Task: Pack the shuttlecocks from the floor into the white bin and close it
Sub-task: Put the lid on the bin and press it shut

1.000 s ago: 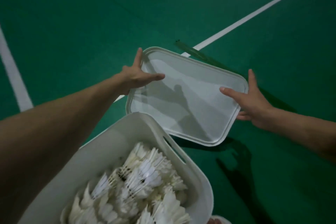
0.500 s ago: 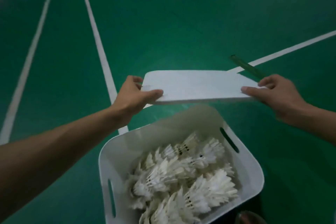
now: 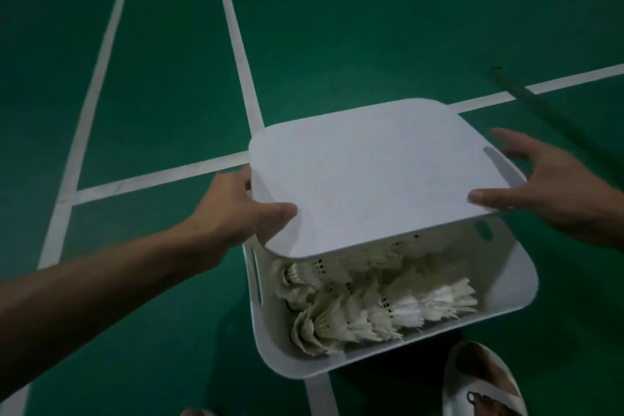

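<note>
My L hand (image 3: 243, 209) grips lid (image 3: 371, 172) over white bin (image 3: 297, 363) of shuttlecocks (image 3: 371, 311), R hand (image 3: 547, 186) splayed on its edge; sandal (image 3: 483, 382) near bin.

Both bare arms reach forward. The left hand (image 3: 243, 209) grips the lid (image 3: 371, 172) at its near corner, thumb flat on top, fingers curled beneath. The right hand (image 3: 547, 186) lays its thumb on the opposite edge, fingers splayed straight; whether they bear underneath is hard to tell.
</note>
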Available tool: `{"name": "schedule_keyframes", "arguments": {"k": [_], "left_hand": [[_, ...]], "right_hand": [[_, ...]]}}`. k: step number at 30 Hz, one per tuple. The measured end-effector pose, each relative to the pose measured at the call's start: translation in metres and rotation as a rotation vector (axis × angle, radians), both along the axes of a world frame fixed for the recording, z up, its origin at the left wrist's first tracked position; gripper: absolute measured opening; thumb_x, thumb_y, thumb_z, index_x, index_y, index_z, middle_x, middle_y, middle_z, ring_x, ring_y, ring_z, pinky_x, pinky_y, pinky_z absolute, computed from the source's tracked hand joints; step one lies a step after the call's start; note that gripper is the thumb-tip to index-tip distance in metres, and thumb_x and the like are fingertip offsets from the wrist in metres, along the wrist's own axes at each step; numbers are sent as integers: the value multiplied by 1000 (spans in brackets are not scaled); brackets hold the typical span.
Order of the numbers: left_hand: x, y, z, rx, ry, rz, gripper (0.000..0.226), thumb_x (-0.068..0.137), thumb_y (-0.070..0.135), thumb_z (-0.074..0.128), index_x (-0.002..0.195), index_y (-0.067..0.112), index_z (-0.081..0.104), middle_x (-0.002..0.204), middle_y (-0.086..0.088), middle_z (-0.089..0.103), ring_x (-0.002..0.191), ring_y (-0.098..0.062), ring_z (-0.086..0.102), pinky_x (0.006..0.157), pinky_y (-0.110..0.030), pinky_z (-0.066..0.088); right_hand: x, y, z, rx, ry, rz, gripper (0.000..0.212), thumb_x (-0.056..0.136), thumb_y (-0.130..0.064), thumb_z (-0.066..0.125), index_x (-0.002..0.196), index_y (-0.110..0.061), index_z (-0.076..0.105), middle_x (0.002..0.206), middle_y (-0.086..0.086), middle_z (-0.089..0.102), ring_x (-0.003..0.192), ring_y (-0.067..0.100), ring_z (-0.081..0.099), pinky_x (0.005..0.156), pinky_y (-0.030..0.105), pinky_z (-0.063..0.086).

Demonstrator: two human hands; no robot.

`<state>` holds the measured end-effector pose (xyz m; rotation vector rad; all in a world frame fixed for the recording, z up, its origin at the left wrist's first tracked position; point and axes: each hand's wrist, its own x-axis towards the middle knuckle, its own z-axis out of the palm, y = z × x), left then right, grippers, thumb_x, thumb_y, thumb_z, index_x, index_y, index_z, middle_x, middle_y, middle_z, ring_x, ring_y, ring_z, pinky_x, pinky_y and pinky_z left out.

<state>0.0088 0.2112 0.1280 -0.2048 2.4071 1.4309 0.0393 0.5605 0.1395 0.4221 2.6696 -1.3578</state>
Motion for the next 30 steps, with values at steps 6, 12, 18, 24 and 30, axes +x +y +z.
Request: {"name": "schedule_keyframes", "arguments": {"k": [6,12,18,24,30], "left_hand": [[34,-4,-7,-54,47,6,50,70,17,80,114,16,58,100,2,60,81,-9,61,47,-11,47],[52,-9,-2,-1,-20,96,37,81,8,71,64,21,41,80,9,61,64,-1,58,57,-24,54],[62,-17,0,-169,-69,-21,38,76,11,77,76,37,49,58,0,46,58,-20,53,69,-51,57],[69,-17,8,-274,-101,-88,33,76,17,78,98,25,54,67,-3,54,63,-24,66,51,-36,58],[79,-21,6,-238,-177,-19,89,70,11,82,144,21,33,68,-8,53,58,-27,64,54,-44,59]], "right_hand": [[2,-5,-4,66,-82,84,119,46,-22,88,149,-31,30,126,-6,49,105,21,54,82,39,52],[10,-9,-12,-33,-108,63,87,67,5,79,135,-38,45,103,1,62,89,23,61,78,42,54],[25,-14,-12,185,-153,147,62,67,-18,79,124,-26,55,98,8,60,82,26,61,66,39,53],[25,-11,-19,205,-112,93,51,74,-20,78,121,-22,59,98,8,62,75,21,61,61,33,50],[26,-8,-27,233,-128,-6,57,75,-27,79,125,-24,51,92,7,55,78,28,59,70,37,48]]}}
